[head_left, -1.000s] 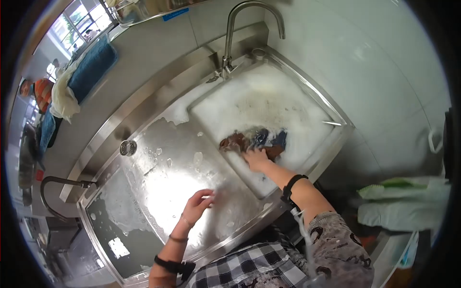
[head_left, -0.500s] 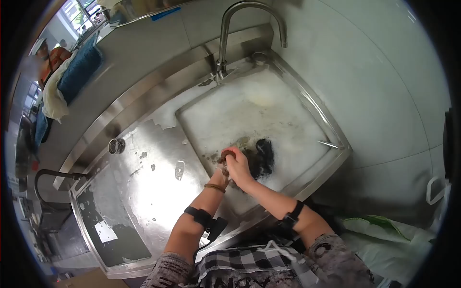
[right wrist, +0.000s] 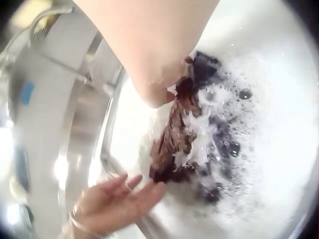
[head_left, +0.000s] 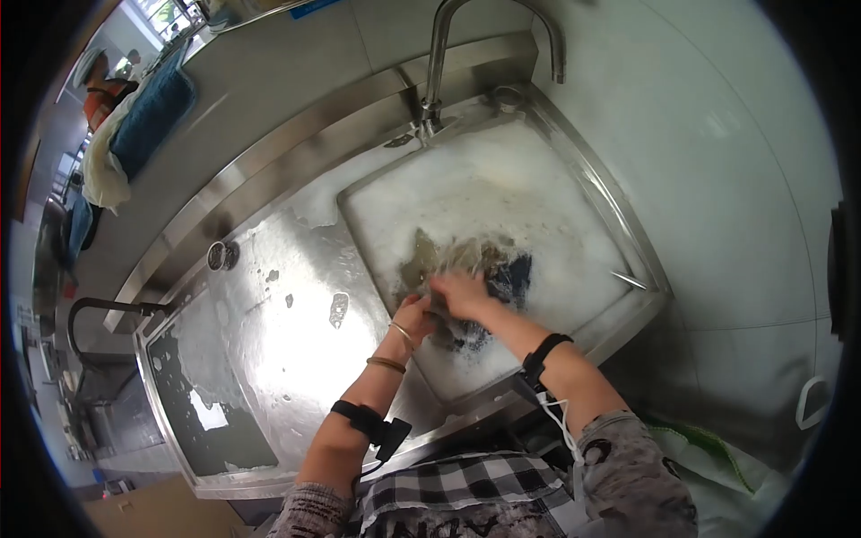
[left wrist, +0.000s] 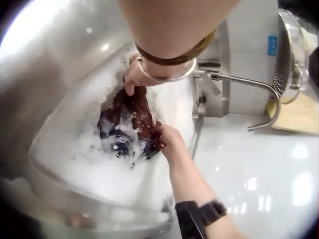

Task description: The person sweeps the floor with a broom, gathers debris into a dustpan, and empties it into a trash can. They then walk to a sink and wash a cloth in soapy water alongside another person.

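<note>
A wet cloth, brown with dark blue parts (left wrist: 142,112), lies in the foamy water of the right-hand sink basin (head_left: 354,255). My right hand (head_left: 462,294) grips its far end, and in the right wrist view thumb and fingers close on the brown fabric (right wrist: 174,134). At the cloth's other end is my left hand (right wrist: 119,204), its fingers loosely extended and the tips right at the brown edge. In the head view the left hand (head_left: 413,316) is close beside the right one. Splashing water and foam cover part of the cloth.
A curved faucet (head_left: 435,67) rises behind the basin. Left of it is a wet steel surface (head_left: 296,314), then another basin with grey water (head_left: 211,430) and a second faucet (head_left: 103,305). A tiled wall (head_left: 717,179) borders the right side. A person (head_left: 99,90) is at the far left.
The left hand came from over the steel surface into the basin to join the right. The hands, pressed together half a second ago, are now slightly apart, with the cloth spread in the water.
</note>
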`<state>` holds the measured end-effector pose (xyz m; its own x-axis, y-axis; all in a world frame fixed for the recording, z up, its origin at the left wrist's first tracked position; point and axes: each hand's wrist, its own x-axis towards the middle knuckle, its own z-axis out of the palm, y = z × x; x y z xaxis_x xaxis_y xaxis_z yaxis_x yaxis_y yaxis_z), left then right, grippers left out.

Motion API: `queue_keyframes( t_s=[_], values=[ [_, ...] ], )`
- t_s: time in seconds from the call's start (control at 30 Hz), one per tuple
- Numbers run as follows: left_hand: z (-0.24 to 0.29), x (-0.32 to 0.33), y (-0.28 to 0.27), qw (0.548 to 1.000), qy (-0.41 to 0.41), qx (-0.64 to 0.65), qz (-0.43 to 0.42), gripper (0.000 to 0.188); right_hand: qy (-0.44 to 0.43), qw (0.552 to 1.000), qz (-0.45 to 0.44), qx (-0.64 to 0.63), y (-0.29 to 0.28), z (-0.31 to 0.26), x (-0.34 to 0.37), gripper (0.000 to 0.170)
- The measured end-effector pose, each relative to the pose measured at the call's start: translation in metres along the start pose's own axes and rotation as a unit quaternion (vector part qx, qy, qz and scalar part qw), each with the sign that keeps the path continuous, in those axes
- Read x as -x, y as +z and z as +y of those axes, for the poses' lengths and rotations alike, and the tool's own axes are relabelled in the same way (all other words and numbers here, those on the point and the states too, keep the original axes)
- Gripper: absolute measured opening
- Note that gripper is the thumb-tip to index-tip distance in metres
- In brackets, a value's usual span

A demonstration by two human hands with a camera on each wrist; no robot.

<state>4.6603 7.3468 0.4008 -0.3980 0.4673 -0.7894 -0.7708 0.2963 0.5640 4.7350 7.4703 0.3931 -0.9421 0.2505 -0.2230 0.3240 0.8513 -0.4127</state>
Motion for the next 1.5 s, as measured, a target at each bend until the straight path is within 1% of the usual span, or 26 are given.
queue_keyframes(
  t_s=[0.1, 0.17, 0.2, 0.27, 0.33, 0.37, 0.43, 0.5, 0.57, 0.63, 0.73, 0.8, 0.83, 0.93, 1.0, 1.07, 1.1, 1.13, 1.2, 1.23, 1.27, 1.33, 1.4, 1.43, 1.47, 1.5],
  values=[
    [-0.011, -0.007, -0.008, 0.999, -0.025, 0.002, -0.025, 0.043, -0.028, 0.992, -0.101, 0.066, 0.017, -0.002, -0.005, 0.024],
    [-0.009, 0.000, -0.004, 0.999, -0.029, 0.017, -0.023, 0.048, 0.202, 0.954, -0.011, -0.220, 0.029, 0.012, -0.023, 0.018],
    [0.003, 0.017, 0.005, 0.997, -0.062, 0.031, -0.025, 0.048, 0.202, 0.954, -0.011, -0.220, 0.011, 0.003, -0.019, 0.018],
    [0.013, 0.026, 0.017, 0.994, -0.094, 0.051, -0.030, 0.049, 0.097, 0.810, 0.026, -0.578, -0.050, -0.035, 0.001, 0.020],
    [0.016, 0.025, 0.025, 0.969, 0.004, 0.190, -0.158, 0.050, 0.039, 0.834, 0.120, -0.537, -0.048, -0.059, 0.009, 0.025],
    [0.004, -0.010, 0.010, 0.978, -0.009, 0.180, -0.109, 0.045, 0.016, 0.845, 0.183, -0.503, -0.029, -0.067, 0.008, 0.023],
    [0.008, -0.005, 0.011, 0.939, 0.069, 0.192, -0.276, 0.033, 0.029, 0.879, 0.153, -0.451, -0.028, -0.073, 0.015, 0.028],
    [0.027, 0.011, 0.024, 0.976, 0.083, 0.076, -0.185, 0.029, 0.042, 0.907, 0.122, -0.401, -0.032, -0.070, 0.013, 0.040],
    [0.036, 0.021, 0.032, 0.983, 0.083, 0.149, -0.073, 0.024, 0.019, 0.886, 0.347, -0.308, -0.042, -0.055, 0.000, 0.023],
    [0.045, 0.038, 0.039, 0.990, 0.101, 0.081, -0.053, 0.022, 0.014, 0.900, 0.367, -0.236, -0.051, -0.022, -0.015, 0.023],
    [0.037, 0.022, 0.026, 0.991, 0.133, 0.023, -0.019, 0.027, 0.070, 0.979, 0.177, -0.073, -0.052, 0.034, -0.023, 0.021],
    [0.018, -0.011, 0.004, 0.981, 0.164, -0.059, 0.090, 0.039, 0.064, 0.969, 0.158, 0.179, -0.047, 0.044, -0.021, 0.021],
    [0.012, -0.017, 0.000, 0.976, 0.156, -0.103, 0.108, 0.043, 0.062, 0.969, 0.155, 0.180, -0.043, 0.036, -0.017, 0.021],
    [0.001, -0.016, 0.004, 0.994, 0.048, -0.052, 0.086, 0.041, -0.018, 1.000, -0.014, 0.008, 0.004, 0.003, -0.005, 0.041],
    [-0.007, -0.021, -0.003, 0.998, 0.048, -0.022, 0.028, 0.040, -0.013, 1.000, -0.019, -0.002, 0.042, 0.010, -0.007, 0.036],
    [-0.015, -0.029, -0.012, 0.999, -0.029, 0.023, 0.029, 0.043, 0.055, 0.975, -0.133, -0.170, 0.038, 0.016, -0.005, 0.028],
    [-0.015, -0.032, -0.018, 0.997, -0.051, 0.029, -0.051, 0.042, 0.212, 0.954, -0.029, -0.212, 0.039, 0.014, -0.013, 0.017],
    [-0.012, -0.028, -0.014, 0.997, -0.051, 0.029, -0.052, 0.042, 0.212, 0.954, -0.029, -0.212, 0.021, 0.002, -0.011, 0.017],
    [-0.008, -0.022, -0.002, 0.970, -0.095, 0.148, -0.169, 0.031, 0.069, 0.811, 0.019, -0.580, -0.018, -0.024, 0.002, 0.014],
    [-0.013, -0.034, -0.012, 0.969, -0.097, 0.150, -0.171, 0.031, 0.039, 0.812, 0.026, -0.581, -0.031, -0.040, 0.013, 0.014],
    [-0.020, -0.057, -0.032, 0.925, -0.083, 0.177, -0.325, 0.027, 0.007, 0.813, 0.033, -0.582, -0.034, -0.054, 0.022, 0.015],
    [-0.010, -0.044, -0.023, 0.857, -0.063, 0.200, -0.471, 0.026, -0.026, 0.800, 0.067, -0.595, -0.030, -0.068, 0.031, 0.013],
    [-0.002, -0.015, 0.006, 0.976, 0.035, 0.131, -0.172, 0.025, -0.035, 0.820, 0.159, -0.548, -0.037, -0.078, 0.039, 0.011],
    [-0.023, -0.048, -0.009, 0.957, 0.212, -0.032, -0.196, 0.021, -0.041, 0.830, 0.248, -0.499, -0.038, -0.078, 0.034, 0.011],
    [-0.045, -0.081, -0.024, 0.892, 0.387, -0.171, -0.159, 0.018, -0.041, 0.828, 0.249, -0.500, -0.036, -0.071, 0.027, 0.011],
    [-0.031, -0.054, -0.010, 0.870, 0.413, -0.237, -0.132, 0.016, -0.011, 0.840, 0.268, -0.472, -0.030, -0.057, 0.016, 0.011]
  ],
)
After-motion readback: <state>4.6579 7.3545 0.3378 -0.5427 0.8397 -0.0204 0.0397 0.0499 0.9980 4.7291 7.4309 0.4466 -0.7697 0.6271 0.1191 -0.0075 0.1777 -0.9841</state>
